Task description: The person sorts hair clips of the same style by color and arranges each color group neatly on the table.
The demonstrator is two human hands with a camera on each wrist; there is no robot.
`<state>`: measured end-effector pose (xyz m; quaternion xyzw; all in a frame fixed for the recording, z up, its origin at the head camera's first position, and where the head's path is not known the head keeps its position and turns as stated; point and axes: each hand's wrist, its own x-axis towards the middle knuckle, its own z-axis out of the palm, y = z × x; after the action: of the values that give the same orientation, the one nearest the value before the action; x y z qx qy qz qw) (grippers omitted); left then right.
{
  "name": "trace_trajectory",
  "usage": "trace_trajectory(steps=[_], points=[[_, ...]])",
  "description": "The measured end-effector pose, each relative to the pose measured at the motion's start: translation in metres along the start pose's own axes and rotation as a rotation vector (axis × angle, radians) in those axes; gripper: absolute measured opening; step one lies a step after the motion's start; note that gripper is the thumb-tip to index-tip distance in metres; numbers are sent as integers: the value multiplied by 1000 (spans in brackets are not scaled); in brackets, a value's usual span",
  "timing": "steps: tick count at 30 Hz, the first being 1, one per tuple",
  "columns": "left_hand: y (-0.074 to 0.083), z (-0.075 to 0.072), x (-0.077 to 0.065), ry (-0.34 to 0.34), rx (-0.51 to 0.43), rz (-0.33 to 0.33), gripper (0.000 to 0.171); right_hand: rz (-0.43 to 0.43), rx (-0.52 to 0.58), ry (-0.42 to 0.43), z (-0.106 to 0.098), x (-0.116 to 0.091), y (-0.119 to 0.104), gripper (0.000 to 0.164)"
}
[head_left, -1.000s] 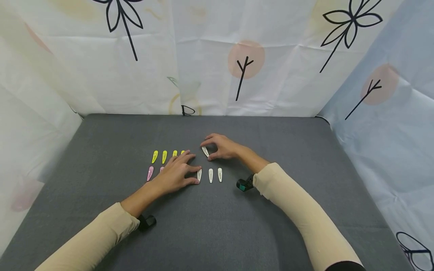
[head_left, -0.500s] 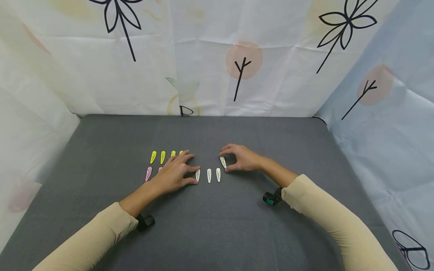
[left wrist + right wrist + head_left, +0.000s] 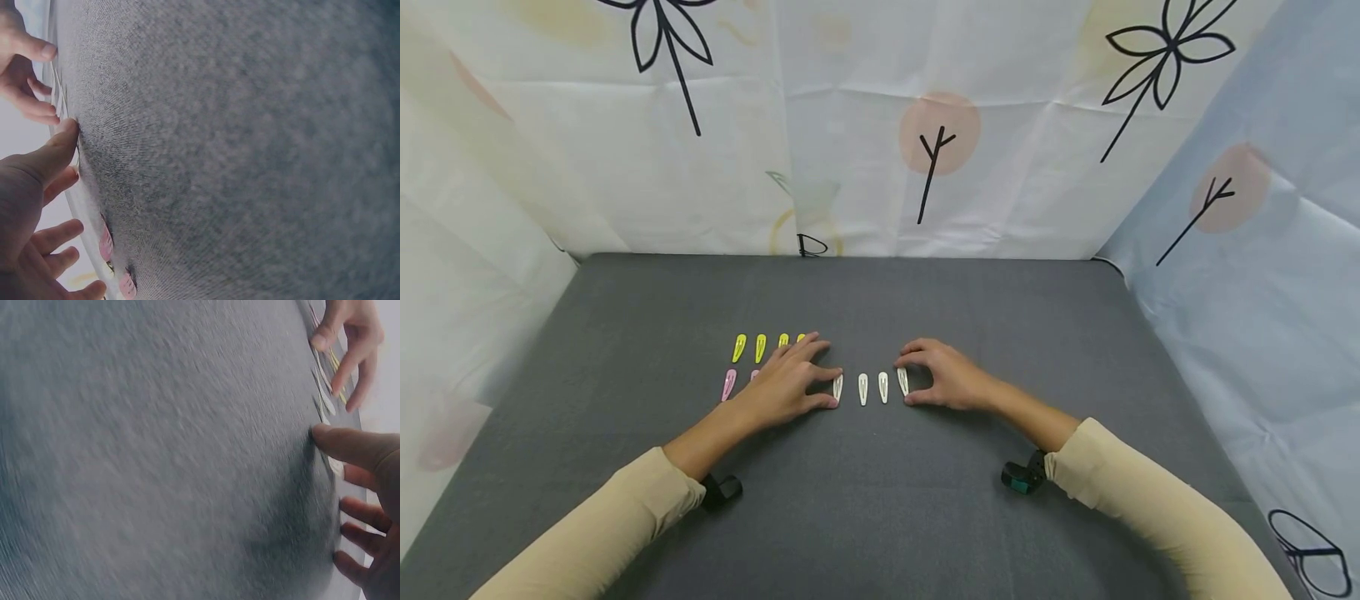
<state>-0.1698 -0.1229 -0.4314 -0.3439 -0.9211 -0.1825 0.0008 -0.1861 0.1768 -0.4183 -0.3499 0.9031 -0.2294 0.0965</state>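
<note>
Four-in-line white snap hair clips lie in a row across the middle of the grey table in the head view. My left hand (image 3: 790,383) pinches the leftmost white hair clip (image 3: 838,387) by its two ends, between thumb and index finger. At the row's right end, my right hand (image 3: 951,377) holds another white hair clip (image 3: 902,382) the same way, close over the cloth. Between the hands lie two more, a white clip (image 3: 862,389) and its neighbour (image 3: 883,387). In the right wrist view the thumb and index finger span the held clip (image 3: 336,467).
Left of the white row, yellow hair clips (image 3: 761,348) form a back row and pink hair clips (image 3: 729,384) a front one, both partly covered by the left hand. Grey cloth (image 3: 850,500) covers the table. Printed white curtains (image 3: 850,167) stand behind and at both sides.
My right hand has brought its white clip rightward and toward me, from behind the row to the row's right end, and the clip has turned more upright. The left hand stays put.
</note>
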Motion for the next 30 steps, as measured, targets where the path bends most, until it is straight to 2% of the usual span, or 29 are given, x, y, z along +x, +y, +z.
trace_trajectory(steps=[7, 30], points=[[0, 0, 0, -3, -3, 5, 48, 53, 22, 19, 3, -3, -7, 50], [-1, -2, 0, -30, -28, -4, 50, 60, 76, 44, 7, -4, -6, 54]])
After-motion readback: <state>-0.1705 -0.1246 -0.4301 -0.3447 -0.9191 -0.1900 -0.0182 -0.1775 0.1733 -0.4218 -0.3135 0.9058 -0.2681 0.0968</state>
